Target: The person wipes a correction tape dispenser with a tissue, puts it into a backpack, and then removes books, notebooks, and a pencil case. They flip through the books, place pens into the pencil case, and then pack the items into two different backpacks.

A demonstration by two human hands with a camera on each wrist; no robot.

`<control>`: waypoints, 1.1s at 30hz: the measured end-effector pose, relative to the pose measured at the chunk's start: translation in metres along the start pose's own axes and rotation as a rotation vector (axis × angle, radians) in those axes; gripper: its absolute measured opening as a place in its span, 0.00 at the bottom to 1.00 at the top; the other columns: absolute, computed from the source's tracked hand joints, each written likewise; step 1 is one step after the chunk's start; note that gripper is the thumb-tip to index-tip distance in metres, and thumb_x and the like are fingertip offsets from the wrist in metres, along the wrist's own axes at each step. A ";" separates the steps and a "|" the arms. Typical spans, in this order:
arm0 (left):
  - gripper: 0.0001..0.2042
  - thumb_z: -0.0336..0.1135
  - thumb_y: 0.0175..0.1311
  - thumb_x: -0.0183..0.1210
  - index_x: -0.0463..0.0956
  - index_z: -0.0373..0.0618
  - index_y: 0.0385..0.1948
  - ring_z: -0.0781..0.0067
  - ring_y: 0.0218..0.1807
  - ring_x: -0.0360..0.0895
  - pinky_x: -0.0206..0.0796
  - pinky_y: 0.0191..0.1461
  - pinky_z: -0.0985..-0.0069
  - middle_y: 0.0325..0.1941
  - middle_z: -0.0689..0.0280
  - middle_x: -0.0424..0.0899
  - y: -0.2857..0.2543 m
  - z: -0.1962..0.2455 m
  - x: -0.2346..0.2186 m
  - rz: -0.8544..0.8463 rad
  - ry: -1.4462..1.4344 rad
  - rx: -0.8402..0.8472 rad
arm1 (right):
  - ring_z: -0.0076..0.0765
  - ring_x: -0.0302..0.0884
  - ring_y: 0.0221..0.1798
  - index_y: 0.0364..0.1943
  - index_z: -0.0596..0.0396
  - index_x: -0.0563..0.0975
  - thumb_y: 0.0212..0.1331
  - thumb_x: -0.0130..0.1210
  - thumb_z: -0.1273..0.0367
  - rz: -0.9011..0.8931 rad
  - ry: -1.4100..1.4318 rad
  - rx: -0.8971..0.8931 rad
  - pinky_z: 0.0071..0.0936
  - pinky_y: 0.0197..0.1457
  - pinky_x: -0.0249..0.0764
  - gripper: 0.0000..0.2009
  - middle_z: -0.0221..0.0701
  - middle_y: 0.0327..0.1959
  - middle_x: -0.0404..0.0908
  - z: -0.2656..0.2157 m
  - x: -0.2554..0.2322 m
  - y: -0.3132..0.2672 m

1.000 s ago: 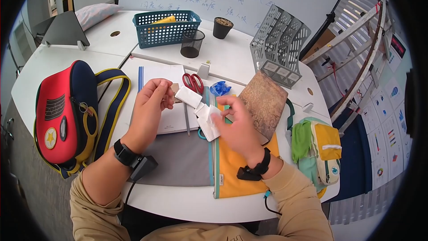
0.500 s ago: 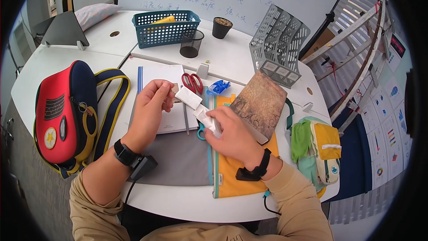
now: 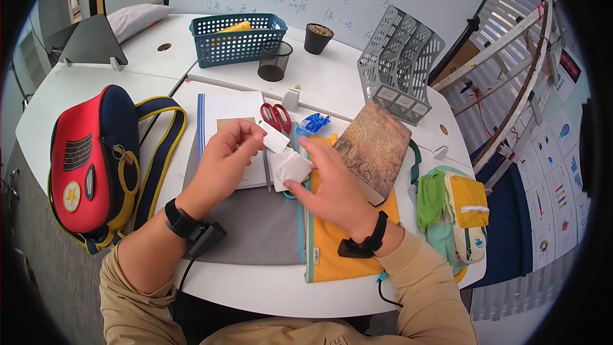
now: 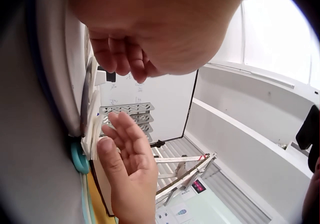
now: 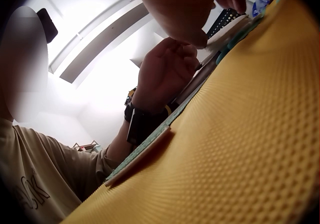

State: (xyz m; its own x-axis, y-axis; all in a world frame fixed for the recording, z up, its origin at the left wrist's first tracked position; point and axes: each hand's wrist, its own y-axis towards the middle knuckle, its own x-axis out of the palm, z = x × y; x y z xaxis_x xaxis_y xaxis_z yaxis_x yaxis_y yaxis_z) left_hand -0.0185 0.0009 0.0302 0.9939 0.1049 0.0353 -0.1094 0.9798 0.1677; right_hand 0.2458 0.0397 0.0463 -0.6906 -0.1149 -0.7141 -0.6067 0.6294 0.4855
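Observation:
In the head view my left hand (image 3: 231, 153) hovers over the white notebook (image 3: 239, 105), its fingers loosely bent. Their tips are right at a small white block (image 3: 274, 137). A crumpled white paper piece (image 3: 290, 169) lies below that block. Close to the paper's right edge is my right hand (image 3: 332, 185), thumb and fingers apart. The left wrist view shows the right palm (image 4: 132, 171) turned inward with relaxed fingers, beside white sheets (image 4: 92, 129). Red-handled scissors (image 3: 275, 117) and a crinkled blue item (image 3: 313, 124) lie just beyond the white pieces. A grey pencil (image 3: 267, 169) lies along the notebook.
Grey (image 3: 249, 230) and yellow (image 3: 345, 249) pouches lie under my forearms. A brown patterned book (image 3: 377, 147) sits at right, before a grey file rack (image 3: 399, 64). Bags (image 3: 96, 166) flank both sides. A teal basket (image 3: 239, 41), mesh cup (image 3: 275, 61) and pot (image 3: 318, 38) stand behind.
My right hand gripped the white paper half a second ago; its fingers have since spread away, and the paper looks wider. My left hand has moved right, toward the small white block.

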 end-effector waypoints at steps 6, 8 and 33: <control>0.25 0.34 0.70 0.78 0.84 0.46 0.68 0.64 0.67 0.84 0.67 0.75 0.63 0.58 0.67 0.92 -0.016 0.004 0.007 -0.056 0.734 0.424 | 0.58 0.85 0.71 0.76 0.61 0.74 0.70 0.77 0.66 -0.072 0.063 0.135 0.44 0.73 0.82 0.34 0.51 0.72 0.83 -0.004 0.001 -0.002; 0.24 0.33 0.69 0.78 0.85 0.46 0.66 0.61 0.69 0.83 0.66 0.77 0.59 0.59 0.65 0.92 -0.018 0.008 0.008 -0.126 0.762 0.392 | 0.54 0.87 0.69 0.73 0.61 0.76 0.71 0.76 0.68 -0.022 0.136 0.131 0.42 0.71 0.83 0.30 0.50 0.69 0.85 -0.004 0.002 -0.001; 0.14 0.22 0.78 0.56 0.79 0.41 0.62 0.83 0.42 0.75 0.69 0.47 0.77 0.43 0.67 0.82 -0.008 0.014 0.000 0.291 0.428 0.007 | 0.51 0.83 0.66 0.67 0.61 0.80 0.74 0.59 0.80 0.234 0.070 0.164 0.41 0.67 0.80 0.19 0.46 0.65 0.82 -0.002 -0.003 0.002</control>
State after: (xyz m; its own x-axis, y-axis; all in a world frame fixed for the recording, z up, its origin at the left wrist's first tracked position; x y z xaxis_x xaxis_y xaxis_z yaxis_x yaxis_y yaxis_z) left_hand -0.0177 -0.0095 0.0426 0.8401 0.4346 -0.3248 -0.3808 0.8987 0.2176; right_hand 0.2457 0.0394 0.0501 -0.8332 -0.0008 -0.5530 -0.3598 0.7601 0.5411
